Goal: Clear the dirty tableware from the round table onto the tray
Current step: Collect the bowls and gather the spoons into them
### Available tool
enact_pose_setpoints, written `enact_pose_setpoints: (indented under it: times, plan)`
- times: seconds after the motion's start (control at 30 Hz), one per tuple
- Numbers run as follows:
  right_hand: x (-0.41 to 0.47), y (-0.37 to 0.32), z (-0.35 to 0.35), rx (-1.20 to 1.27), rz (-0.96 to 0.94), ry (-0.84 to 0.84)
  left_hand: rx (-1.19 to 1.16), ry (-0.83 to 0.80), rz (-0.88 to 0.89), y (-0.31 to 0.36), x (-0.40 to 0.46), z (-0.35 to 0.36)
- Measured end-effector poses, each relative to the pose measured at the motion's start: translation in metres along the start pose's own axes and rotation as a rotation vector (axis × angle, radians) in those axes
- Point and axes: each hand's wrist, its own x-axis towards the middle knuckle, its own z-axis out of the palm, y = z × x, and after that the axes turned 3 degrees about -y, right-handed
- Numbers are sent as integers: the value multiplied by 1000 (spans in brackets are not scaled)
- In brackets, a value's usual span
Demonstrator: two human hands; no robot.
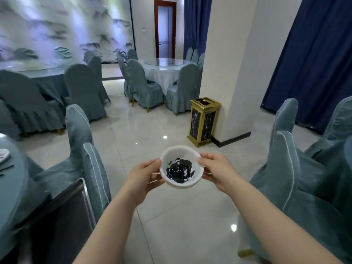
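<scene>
A small white bowl (180, 166) with dark residue at its bottom is held in the air over the tiled floor, in front of me. My left hand (144, 178) grips its left rim with thumb on top and fingers underneath. My right hand (217, 169) grips its right rim the same way. The round table (9, 168) with a teal cloth shows at the left edge, with a white dish (3, 154) and chopsticks on it. No tray is clearly in view.
Teal-covered chairs (89, 168) stand at my left and more chairs (297, 168) at my right, leaving a tiled aisle between. A gold and black bin (202, 121) stands by a white pillar (228, 73) ahead. A dark metal-edged cart or frame (62, 216) sits low left. Other tables stand farther back.
</scene>
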Motion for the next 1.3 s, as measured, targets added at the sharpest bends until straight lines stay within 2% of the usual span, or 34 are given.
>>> enact_pose_setpoints:
  times: [0.23, 0.47, 0.63, 0.87, 1.03, 1.3]
  plan:
    - [180, -56, 21, -18, -8, -244, -115, 186, 135, 53, 111, -11]
    - [310, -97, 136, -122, -37, -543, -122, 434, 328, 106, 182, -92]
    - [386, -127, 218, -265, -64, -734, -176, 617, 349, 149, 241, -157]
    - [473, -141, 324, -663, -168, -1017, -178, 838, 320, 176, 283, -241]
    - [528, -140, 417, -722, -182, -1198, -227, 1002, 341, 189, 313, -299]
    - [579, -138, 558, -663, -217, -1472, -406, 1335, 400, 208, 341, -357]
